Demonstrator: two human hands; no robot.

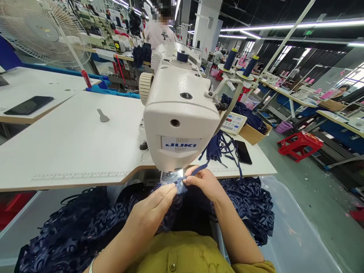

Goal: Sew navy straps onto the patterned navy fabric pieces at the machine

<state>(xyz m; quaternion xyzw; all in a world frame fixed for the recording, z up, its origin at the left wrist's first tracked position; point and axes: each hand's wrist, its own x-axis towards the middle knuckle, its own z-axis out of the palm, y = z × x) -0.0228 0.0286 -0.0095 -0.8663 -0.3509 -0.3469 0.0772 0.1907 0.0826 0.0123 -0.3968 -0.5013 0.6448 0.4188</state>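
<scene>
At the front of a white JUKI sewing machine [182, 113], both my hands are close together just below its needle area. My left hand [152, 204] has its fingers pressed together on the edge of a piece of dark blue patterned lace fabric [181, 187]. In a pinch, my right hand [202, 181] holds a narrow navy strap [200, 169] against that fabric. The strap runs up to the right, toward a bundle of navy straps [214, 146] on the table. The needle and presser foot are mostly hidden by the machine head.
Piles of navy patterned fabric [71, 231] lie below the table in clear plastic bins [295, 212]. On the white table [71, 148] are a small metal plate [102, 115] and a black phone [243, 152]. A fan [42, 28], a red stool [300, 146] and another person [160, 32] are beyond.
</scene>
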